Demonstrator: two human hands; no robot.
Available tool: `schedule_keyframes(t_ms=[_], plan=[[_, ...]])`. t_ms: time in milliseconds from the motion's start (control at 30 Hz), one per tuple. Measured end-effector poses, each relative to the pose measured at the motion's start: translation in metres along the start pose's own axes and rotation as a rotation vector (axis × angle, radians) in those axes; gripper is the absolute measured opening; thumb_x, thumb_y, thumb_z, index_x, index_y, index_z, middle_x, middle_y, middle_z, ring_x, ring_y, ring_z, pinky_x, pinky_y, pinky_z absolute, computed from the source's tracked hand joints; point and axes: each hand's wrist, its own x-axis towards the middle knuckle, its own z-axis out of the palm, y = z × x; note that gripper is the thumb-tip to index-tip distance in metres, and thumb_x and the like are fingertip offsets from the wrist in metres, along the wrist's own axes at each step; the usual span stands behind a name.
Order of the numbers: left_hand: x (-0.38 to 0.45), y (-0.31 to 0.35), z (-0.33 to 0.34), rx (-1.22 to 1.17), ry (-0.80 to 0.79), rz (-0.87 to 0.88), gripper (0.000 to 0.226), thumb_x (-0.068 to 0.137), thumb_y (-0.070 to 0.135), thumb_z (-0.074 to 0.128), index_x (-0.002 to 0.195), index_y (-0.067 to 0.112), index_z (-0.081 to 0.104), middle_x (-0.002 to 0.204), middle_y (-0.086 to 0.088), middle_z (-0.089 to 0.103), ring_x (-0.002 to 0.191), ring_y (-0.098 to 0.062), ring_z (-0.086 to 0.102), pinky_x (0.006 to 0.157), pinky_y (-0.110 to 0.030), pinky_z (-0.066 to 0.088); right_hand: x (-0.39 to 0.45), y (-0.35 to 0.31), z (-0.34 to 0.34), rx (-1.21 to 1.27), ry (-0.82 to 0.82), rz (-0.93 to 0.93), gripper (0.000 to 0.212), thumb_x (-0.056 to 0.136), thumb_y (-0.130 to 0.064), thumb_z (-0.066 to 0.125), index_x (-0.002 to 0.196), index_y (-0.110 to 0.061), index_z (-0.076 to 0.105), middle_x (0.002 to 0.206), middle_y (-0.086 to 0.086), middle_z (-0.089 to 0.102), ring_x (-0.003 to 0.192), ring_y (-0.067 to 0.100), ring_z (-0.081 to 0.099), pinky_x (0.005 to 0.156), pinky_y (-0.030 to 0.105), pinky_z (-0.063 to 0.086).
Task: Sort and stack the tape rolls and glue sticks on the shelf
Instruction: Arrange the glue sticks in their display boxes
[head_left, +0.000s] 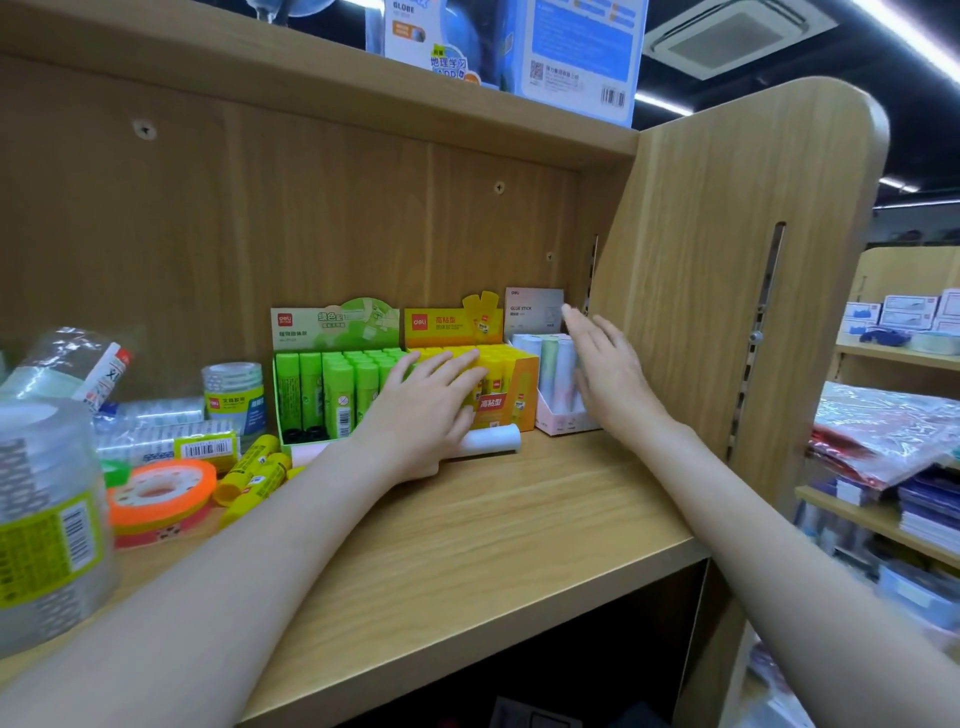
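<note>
Three display boxes stand at the back of the wooden shelf (519, 525): a green glue stick box (322, 395), a yellow glue stick box (511, 395) and a pastel glue stick box (558, 384). My left hand (426, 410) lies flat, fingers spread, on the front of the yellow box. A white glue stick (493, 440) lies on its side just under that hand. My right hand (605, 374) is held flat and upright against the right side of the pastel box. Loose yellow glue sticks (254, 470) lie to the left beside an orange tape roll (161, 491).
Clear tape rolls in wrap are piled at the left: a big stack (49, 525), a small stack (234, 397) and several packs (156, 431). The shelf's side panel (727, 260) stands close on the right. A globe box (519, 47) sits on the shelf above.
</note>
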Motion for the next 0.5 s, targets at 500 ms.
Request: schedule_keyframes(t_ms=[500], plan=[[-0.009,-0.006,-0.005,0.007,0.072,-0.093,0.046,0.096,0.024,0.032,0.141,0.018,0.037,0.150,0.002,0.033,0.137,-0.025,0.031,0.114,-0.048,0.007,-0.024,-0.011,-0.017,0.736,-0.184,0.078,0.029,0.080,0.008,0.061,0.095,-0.017,0.055,0.095,-0.003,0.057,0.086,0.010,0.057,0.074,0.015,0.046]])
